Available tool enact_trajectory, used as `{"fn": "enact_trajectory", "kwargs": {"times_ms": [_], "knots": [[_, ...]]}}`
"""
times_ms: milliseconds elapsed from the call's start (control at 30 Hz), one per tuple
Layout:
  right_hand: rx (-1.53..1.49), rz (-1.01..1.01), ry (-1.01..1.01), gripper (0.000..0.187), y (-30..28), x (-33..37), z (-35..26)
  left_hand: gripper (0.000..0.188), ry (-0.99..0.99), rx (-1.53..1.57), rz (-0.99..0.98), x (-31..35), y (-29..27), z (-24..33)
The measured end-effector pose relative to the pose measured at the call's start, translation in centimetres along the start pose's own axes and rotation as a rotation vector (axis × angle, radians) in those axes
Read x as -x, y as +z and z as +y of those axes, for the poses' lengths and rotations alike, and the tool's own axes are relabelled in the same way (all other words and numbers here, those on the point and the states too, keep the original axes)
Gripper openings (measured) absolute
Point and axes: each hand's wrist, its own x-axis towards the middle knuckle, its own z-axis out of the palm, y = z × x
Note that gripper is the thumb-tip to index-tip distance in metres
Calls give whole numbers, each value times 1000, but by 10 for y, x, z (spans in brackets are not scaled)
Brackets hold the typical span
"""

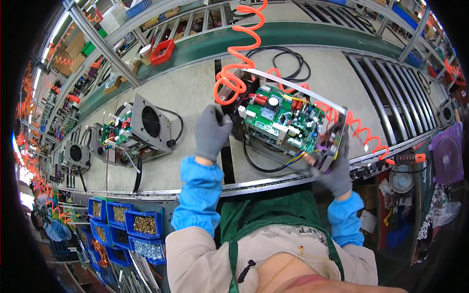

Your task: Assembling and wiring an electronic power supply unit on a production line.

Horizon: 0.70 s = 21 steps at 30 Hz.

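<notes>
An uncased electronic unit [278, 117] with a green circuit board, coils, wires and a pale bar along its top sits in front of me on the bench, slightly tilted. My left hand [213, 132], in a grey glove, is closed on the dark panel at its left end. At the right end my right hand [338, 172], gloved alike and a little blurred, grips the end panel near its lower corner; some of its fingers are hidden. A black cable [264, 170] loops under the unit's near side. An orange coiled air hose [230, 88] hangs over its left end.
More units with grey fan panels [149, 121] stand along the bench at left. A roller conveyor [391, 97] lies right. Blue bins [144, 224] of small metal parts hang below the left edge. A red tray [162, 52] sits beyond the bench. An orange-handled tool [410, 158] lies right.
</notes>
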Motion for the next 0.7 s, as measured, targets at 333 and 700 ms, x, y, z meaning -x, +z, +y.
{"fn": "enact_trajectory", "kwargs": {"times_ms": [333,700], "knots": [[-194,78,149,86,9,-1,17,33,90,167,-1,-49,-54,45],[-382,60,543,73,29,27,34,52,84,830,369,-91,-49,27]]}}
